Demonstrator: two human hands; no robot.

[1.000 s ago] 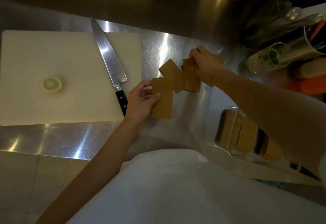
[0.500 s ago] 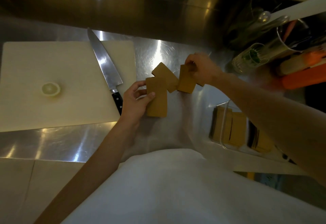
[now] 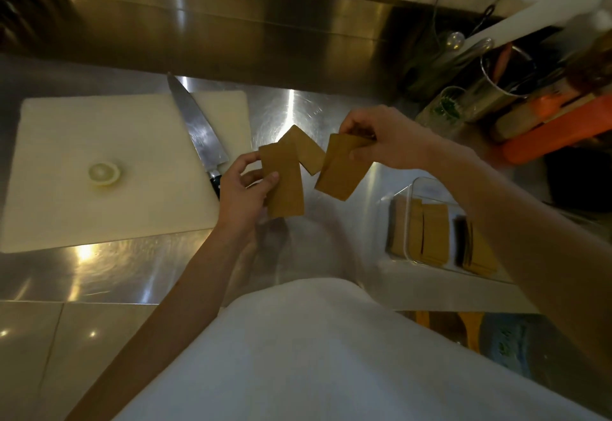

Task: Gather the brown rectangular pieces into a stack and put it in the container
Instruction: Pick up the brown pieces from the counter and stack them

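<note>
My left hand (image 3: 243, 193) pinches one brown rectangular piece (image 3: 285, 185) by its left edge, held upright above the steel counter. Behind it a second brown piece (image 3: 306, 149) lies at an angle, partly covered. My right hand (image 3: 389, 140) grips a small stack of brown pieces (image 3: 342, 170) by its top corner, tilted, just right of the left-hand piece. The clear container (image 3: 427, 188) sits lower right on the counter, with several brown pieces (image 3: 430, 233) standing inside it; my right forearm hides part of it.
A white cutting board (image 3: 82, 215) lies at the left with a pale round slice (image 3: 103, 173) on it. A chef's knife (image 3: 198, 132) rests across the board's right side. Jars, a metal cup and an orange tool (image 3: 556, 135) crowd the back right.
My right hand has lifted its stack off the counter and drawn it toward me. My left hand has raised its piece slightly. The view has shifted nearer.
</note>
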